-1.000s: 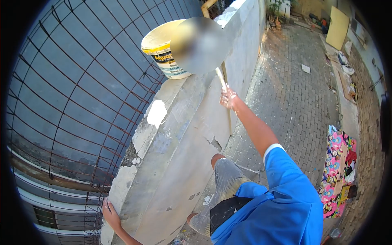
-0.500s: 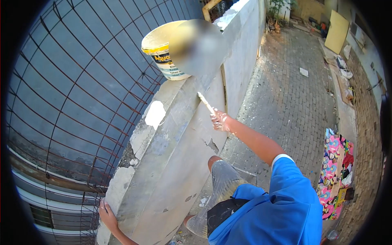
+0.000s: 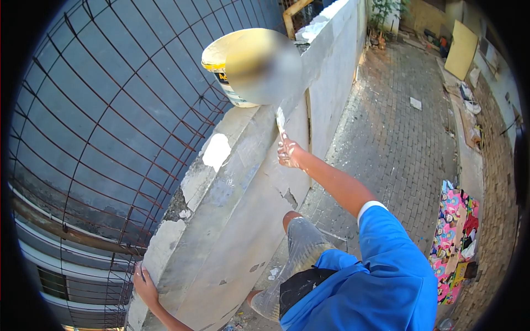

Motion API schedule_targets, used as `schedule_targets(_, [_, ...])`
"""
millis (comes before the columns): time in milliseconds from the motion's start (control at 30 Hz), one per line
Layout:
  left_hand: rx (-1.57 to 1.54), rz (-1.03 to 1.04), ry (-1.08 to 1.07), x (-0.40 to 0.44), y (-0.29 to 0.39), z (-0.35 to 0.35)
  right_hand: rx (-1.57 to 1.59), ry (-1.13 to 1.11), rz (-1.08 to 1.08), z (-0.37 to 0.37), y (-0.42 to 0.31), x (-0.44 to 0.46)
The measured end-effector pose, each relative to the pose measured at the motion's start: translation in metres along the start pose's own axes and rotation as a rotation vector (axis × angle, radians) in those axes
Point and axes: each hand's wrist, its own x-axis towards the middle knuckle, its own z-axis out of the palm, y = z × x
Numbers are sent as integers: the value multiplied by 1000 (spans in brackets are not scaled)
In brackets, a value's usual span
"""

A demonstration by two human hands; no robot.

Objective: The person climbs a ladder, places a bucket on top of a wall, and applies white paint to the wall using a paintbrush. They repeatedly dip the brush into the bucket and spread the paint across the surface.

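Note:
My right hand (image 3: 289, 153) is closed around the handle of a white-smeared paintbrush (image 3: 280, 119). The brush points up and away, its tip close to the upper side of the grey wall (image 3: 237, 160). White paint marks my right fingers. My left hand (image 3: 145, 287) lies over the wall's outer edge at the lower left, fingers stretched out, holding no tool. Beyond the brush, a white bucket (image 3: 243, 100) with a yellow rim stands on top of the wall. A blurred patch hides its right side.
A rusty metal grid (image 3: 110, 105) runs along the wall's left side. White patches (image 3: 216, 151) and broken edges mark the wall top. To the right is a paved lane (image 3: 392, 127) with a colourful cloth (image 3: 450, 237) and a leaning yellowish board (image 3: 459, 51).
My right hand has moved slightly up and left, and the brush has turned more upright. The whole view has shifted a little. My left hand stays at the wall's edge.

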Motion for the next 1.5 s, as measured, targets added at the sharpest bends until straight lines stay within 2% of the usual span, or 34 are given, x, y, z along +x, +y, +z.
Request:
schedule_targets(133, [-3,15,-14,-2,1,-1,-150,-134,126,-55,16,-24])
schedule_targets(200, [10,7,-9,-2,-2,-1,-179,74,-16,-69,-1,-24])
schedule_targets(267, [19,3,2,-1,-2,1,-142,384,-181,-55,-36,-17])
schedule_targets(333, [30,2,11,-3,-1,1,-36,286,-297,-63,-83,12])
schedule_targets(433, [38,-5,21,-4,0,1,-244,115,-302,-103,-134,118])
schedule_targets(533, [21,-1,7,-2,1,0,-34,168,-264,-5,-74,57])
schedule_targets(567, [13,-3,2,-2,2,-1,-52,208,-246,1,-58,40])
schedule_targets(633, [3,-7,-8,-2,3,-2,-85,284,-205,3,-30,24])
schedule_targets(733, [15,12,9,-3,1,0,-332,6,-24,-68,-18,17])
schedule_targets(833, [18,-3,-2,-3,3,-1,-557,272,-203,-82,-32,-1])
schedule_targets(933, [46,1,8,-4,1,0,-395,242,-379,-68,-65,0])
schedule_targets(1000, [22,9,3,-4,2,0,-158,208,-420,-42,-88,8])
schedule_targets(1100, [11,12,-3,-2,-1,1,-331,232,-492,-24,-101,26])
schedule_targets(1200, [15,18,-18,0,-5,0,-333,235,-485,-36,-70,33])
schedule_targets(1300, [12,11,-19,-3,0,-1,-520,276,-431,-68,-29,20])
schedule_targets(1400, [-4,16,-21,0,1,-2,-508,285,-520,-77,-25,-1])
schedule_targets(1500, [-12,16,-28,-1,-7,1,-270,283,-583,-42,-59,-27])
